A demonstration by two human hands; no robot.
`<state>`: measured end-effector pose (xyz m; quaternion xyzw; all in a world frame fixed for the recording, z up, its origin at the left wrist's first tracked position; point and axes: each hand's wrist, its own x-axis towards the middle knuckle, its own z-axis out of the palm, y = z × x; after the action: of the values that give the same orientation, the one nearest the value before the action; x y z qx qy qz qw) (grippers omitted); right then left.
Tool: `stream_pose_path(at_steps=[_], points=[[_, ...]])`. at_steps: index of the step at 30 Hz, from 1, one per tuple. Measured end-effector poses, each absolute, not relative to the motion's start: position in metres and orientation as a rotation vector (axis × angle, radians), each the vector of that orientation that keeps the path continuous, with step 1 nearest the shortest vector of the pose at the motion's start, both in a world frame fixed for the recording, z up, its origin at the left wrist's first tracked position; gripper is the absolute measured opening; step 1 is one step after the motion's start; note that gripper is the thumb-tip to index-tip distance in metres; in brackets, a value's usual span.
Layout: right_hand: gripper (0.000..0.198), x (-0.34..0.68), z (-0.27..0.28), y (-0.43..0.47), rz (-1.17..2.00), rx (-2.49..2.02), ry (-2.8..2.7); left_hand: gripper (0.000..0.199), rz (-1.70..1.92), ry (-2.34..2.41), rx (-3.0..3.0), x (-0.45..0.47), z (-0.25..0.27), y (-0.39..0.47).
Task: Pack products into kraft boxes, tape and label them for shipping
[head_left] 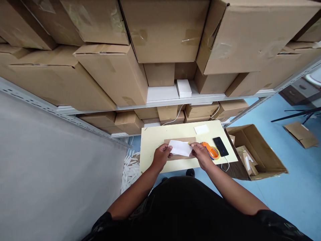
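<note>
Stacked cartons (165, 30) fill the shelf (160, 93) beyond the hands, and a pale tabletop (152, 140) sits below them. Between the left hand (162, 155) and the right hand (200, 154) is a white slip (180, 148), each hand pinching one end of it between thumb and fingers, so the hands are apart but joined by it. Directly beneath lies a brown cardboard piece (186, 139); whether the slip touches it, I cannot tell. A small yellow bit shows by the right fingertips, too small to identify. Just right of the right hand rests an orange tape dispenser (207, 149), with a black phone (220, 146) past it and a white sheet (201, 129) farther out ahead. I judge the step in hand to be holding the slip level over the cardboard; moving it from here seems to call for even tension from both ends, without creasing it.
</note>
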<state>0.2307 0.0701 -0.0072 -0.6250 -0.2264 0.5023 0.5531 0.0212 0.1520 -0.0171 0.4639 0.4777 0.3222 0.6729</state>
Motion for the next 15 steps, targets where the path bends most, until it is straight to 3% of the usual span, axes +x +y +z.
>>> stream_pose_path(at_steps=[8,15], points=[[0.042,0.241,-0.023,0.083,0.963,-1.704,-0.791,0.040,0.636,1.218,1.081,0.022,-0.034,0.150],[0.030,0.248,-0.043,0.110,0.700,-2.045,-1.201,0.039,0.373,1.471,1.856,0.026,-0.044,0.166]])
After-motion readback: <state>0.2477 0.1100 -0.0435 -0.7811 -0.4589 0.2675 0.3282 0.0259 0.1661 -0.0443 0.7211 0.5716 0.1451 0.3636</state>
